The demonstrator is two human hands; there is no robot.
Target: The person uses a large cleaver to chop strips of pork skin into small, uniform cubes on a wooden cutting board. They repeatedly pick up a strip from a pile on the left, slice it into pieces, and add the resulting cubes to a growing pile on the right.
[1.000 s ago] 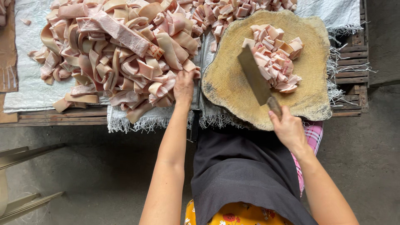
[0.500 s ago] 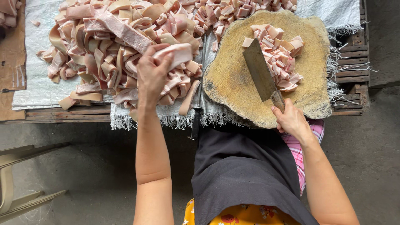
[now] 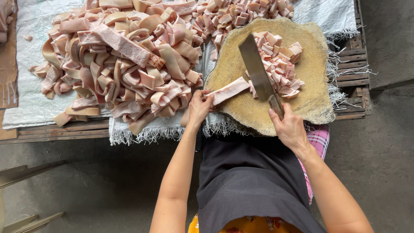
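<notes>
My left hand [image 3: 199, 106] grips the near end of a long pink strip of pork skin [image 3: 230, 90] that lies across the left edge of a round wooden chopping block [image 3: 312, 80]. My right hand [image 3: 290, 128] holds the handle of a cleaver [image 3: 258, 72]. Its broad blade stands over the block, at the strip's far end. Right of the blade, a heap of small cut pieces [image 3: 280, 64] rests on the block.
A big pile of uncut strips [image 3: 125, 64] lies on a white woven sheet [image 3: 26, 95] to the left. More cut pieces [image 3: 235, 15] are heaped behind the block. All rest on a slatted wooden platform [image 3: 353, 90]. A dark apron [image 3: 248, 181] covers my lap.
My left hand lifted one strip from the big pile and carried it right onto the block. The cleaver has stayed over the block in my right hand.
</notes>
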